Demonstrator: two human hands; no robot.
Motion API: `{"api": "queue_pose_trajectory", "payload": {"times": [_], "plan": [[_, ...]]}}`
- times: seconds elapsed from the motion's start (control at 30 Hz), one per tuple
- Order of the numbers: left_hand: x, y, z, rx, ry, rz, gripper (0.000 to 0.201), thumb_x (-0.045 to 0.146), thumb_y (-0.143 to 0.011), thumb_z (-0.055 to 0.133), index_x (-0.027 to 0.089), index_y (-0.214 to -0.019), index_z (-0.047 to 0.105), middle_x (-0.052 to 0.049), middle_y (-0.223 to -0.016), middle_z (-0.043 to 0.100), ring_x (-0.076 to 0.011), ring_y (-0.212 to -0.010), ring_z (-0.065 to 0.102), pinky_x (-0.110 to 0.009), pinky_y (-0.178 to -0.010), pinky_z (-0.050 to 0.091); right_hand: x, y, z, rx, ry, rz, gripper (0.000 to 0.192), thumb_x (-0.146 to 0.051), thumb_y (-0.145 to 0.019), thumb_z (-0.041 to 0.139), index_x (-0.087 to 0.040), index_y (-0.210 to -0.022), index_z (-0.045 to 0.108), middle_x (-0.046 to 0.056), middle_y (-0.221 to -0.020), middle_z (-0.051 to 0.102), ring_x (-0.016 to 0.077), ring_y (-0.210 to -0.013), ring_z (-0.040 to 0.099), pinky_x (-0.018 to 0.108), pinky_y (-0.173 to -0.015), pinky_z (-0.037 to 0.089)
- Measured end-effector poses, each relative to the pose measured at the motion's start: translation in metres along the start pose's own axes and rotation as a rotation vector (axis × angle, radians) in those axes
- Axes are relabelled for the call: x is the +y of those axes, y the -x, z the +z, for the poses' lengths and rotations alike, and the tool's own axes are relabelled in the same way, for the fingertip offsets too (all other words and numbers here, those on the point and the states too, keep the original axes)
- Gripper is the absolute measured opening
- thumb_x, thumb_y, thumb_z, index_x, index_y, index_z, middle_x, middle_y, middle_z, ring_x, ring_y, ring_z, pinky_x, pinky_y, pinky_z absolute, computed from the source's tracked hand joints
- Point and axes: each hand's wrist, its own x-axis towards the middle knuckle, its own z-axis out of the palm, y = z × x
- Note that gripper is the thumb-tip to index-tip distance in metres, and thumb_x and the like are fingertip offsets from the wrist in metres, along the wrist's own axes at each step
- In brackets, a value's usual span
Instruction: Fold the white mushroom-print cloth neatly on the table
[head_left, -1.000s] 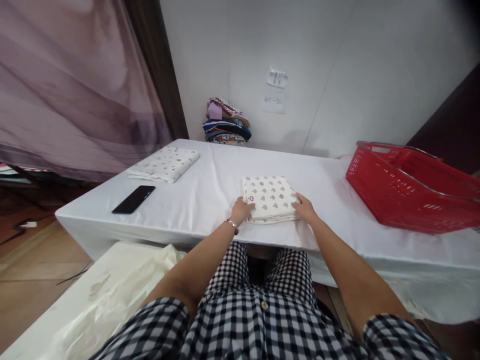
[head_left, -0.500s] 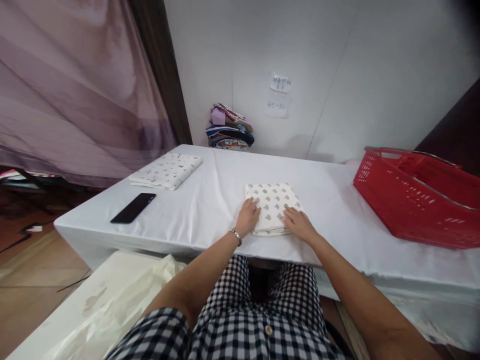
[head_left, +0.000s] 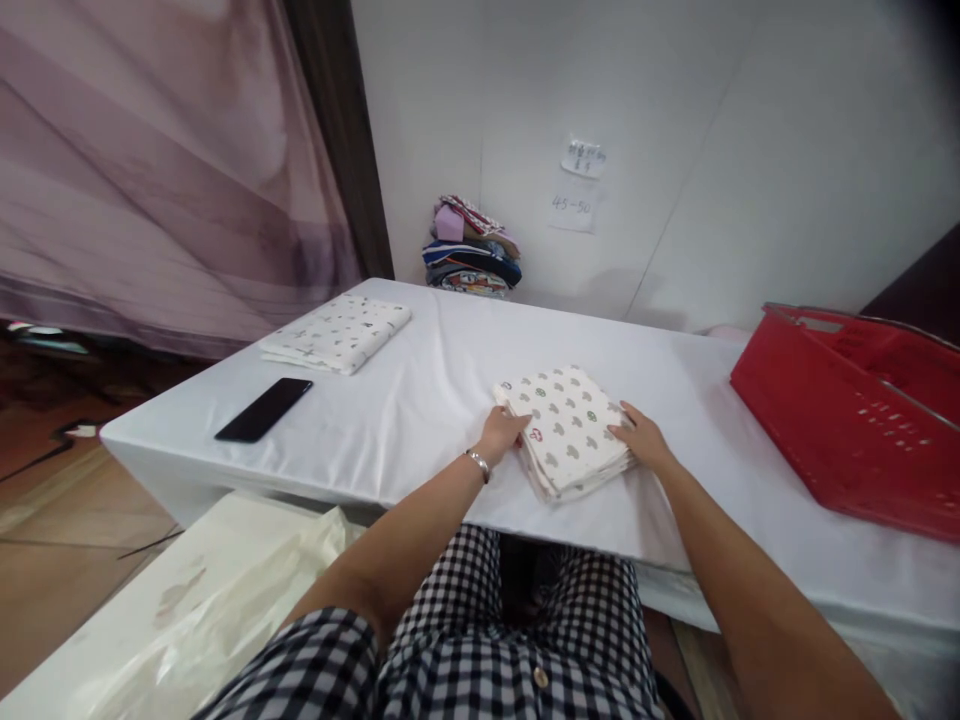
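A folded white cloth printed with grey, green and red motifs lies turned at an angle near the table's front edge. My left hand grips its left side, thumb on top and the other fingers tucked under the edge. On the opposite side my right hand holds the right edge, with the thumb over the top. The cloth's front corner looks slightly raised, its layers showing along the near edges.
A second folded printed cloth and a black phone lie left on the white-covered table. A red basket stands at right. Folded fabrics are stacked behind the table. A plastic bag lies on a white surface at lower left.
My hands have gone from resting flat on the cloth to gripping its two sides. The cloth has been rotated and shifted slightly right. The view has swung a little.
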Motion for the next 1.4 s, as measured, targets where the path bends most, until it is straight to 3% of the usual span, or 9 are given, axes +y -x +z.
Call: {"api": "queue_pose_trajectory", "payload": {"times": [0.07, 0.17, 0.27, 0.37, 0.6, 0.8, 0.97, 1.13, 1.4], "plan": [[-0.009, 0.003, -0.004, -0.004, 0.087, 0.009, 0.064, 0.043, -0.079, 0.062, 0.01, -0.129, 0.041, -0.012, -0.097, 0.068, -0.0148, -0.065, 0.065, -0.024, -0.053, 0.051, -0.01, -0.005, -0.008, 0.037, 0.118, -0.058, 0.059, -0.035, -0.076, 0.056, -0.012, -0.131, 0.049, 0.013, -0.129, 0.055, 0.0285, -0.12, 0.049, 0.043, -0.102, 0.037], [-0.018, -0.008, -0.023, 0.126, 0.096, 0.065, 0.053, 0.036, -0.084, 0.055, 0.014, -0.13, 0.042, -0.012, -0.115, 0.062, -0.0125, -0.068, 0.064, -0.023, -0.056, 0.052, -0.046, 0.011, -0.003, 0.073, 0.196, -0.236, 0.049, -0.036, -0.084, 0.046, -0.015, -0.127, 0.053, 0.012, -0.129, 0.054, 0.0278, -0.123, 0.045, 0.043, -0.104, 0.034], [-0.019, -0.029, -0.042, 0.22, -0.112, 0.216, 0.051, 0.024, -0.081, 0.057, 0.019, -0.13, 0.046, -0.009, -0.128, 0.054, -0.0135, -0.084, 0.064, -0.026, -0.076, 0.052, -0.088, 0.053, 0.02, -0.094, 0.166, -0.401, 0.052, -0.047, -0.088, 0.038, -0.019, -0.131, 0.05, 0.009, -0.136, 0.049, 0.0256, -0.126, 0.043, 0.042, -0.105, 0.033], [-0.017, -0.045, -0.046, 0.194, -0.309, 0.354, 0.055, 0.022, -0.077, 0.06, 0.02, -0.131, 0.047, -0.007, -0.128, 0.055, -0.0158, -0.092, 0.062, -0.027, -0.089, 0.047, -0.112, 0.093, 0.041, -0.235, 0.266, -0.509, 0.062, -0.052, -0.086, 0.041, -0.022, -0.14, 0.036, 0.008, -0.145, 0.037, 0.0283, -0.134, 0.03, 0.05, -0.108, 0.025], [-0.013, -0.062, -0.041, 0.117, -0.367, 0.379, 0.053, 0.018, -0.079, 0.053, 0.024, -0.132, 0.049, -0.002, -0.125, 0.059, -0.0169, -0.104, 0.059, -0.026, -0.094, 0.043, -0.108, 0.118, 0.055, -0.184, 0.466, -0.522, 0.064, -0.031, -0.084, 0.044, -0.018, -0.145, 0.028, 0.01, -0.148, 0.03, 0.0282, -0.136, 0.026, 0.049, -0.108, 0.022], [-0.005, -0.069, -0.046, 0.048, -0.38, 0.42, 0.044, 0.016, -0.078, 0.049, 0.026, -0.119, 0.061, 0.002, -0.11, 0.067, -0.0167, -0.095, 0.061, -0.024, -0.088, 0.045, -0.11, 0.123, 0.061, -0.176, 0.522, -0.512, 0.064, -0.031, -0.083, 0.042, -0.013, -0.144, 0.029, 0.012, -0.149, 0.028, 0.0304, -0.136, 0.025, 0.049, -0.108, 0.021], [-0.002, -0.068, -0.051, 0.163, -0.459, 0.432, 0.035, 0.018, -0.078, 0.047, 0.03, -0.104, 0.067, 0.004, -0.103, 0.069, -0.0178, -0.094, 0.061, -0.025, -0.081, 0.045, -0.111, 0.125, 0.061, -0.176, 0.563, -0.531, 0.063, -0.019, -0.081, 0.04, -0.013, -0.143, 0.031, 0.011, -0.147, 0.031, 0.0284, -0.135, 0.028, 0.047, -0.107, 0.024], [-0.006, -0.068, -0.056, 0.145, -0.464, 0.329, 0.033, 0.022, -0.078, 0.049, 0.032, -0.103, 0.068, 0.005, -0.099, 0.07, -0.0162, -0.09, 0.062, -0.024, -0.078, 0.045, -0.114, 0.126, 0.064, -0.114, 0.595, -0.563, 0.061, -0.017, -0.08, 0.044, -0.012, -0.14, 0.037, 0.012, -0.144, 0.037, 0.0289, -0.131, 0.034, 0.047, -0.105, 0.027], [-0.002, -0.07, -0.062, 0.079, -0.491, 0.35, 0.038, 0.022, -0.08, 0.048, 0.029, -0.114, 0.064, 0.002, -0.107, 0.068, -0.0178, -0.096, 0.062, -0.027, -0.081, 0.048, -0.116, 0.128, 0.066, -0.046, 0.623, -0.59, 0.056, -0.017, -0.082, 0.045, -0.01, -0.137, 0.04, 0.014, -0.143, 0.039, 0.0287, -0.13, 0.036, 0.046, -0.104, 0.027]]}}
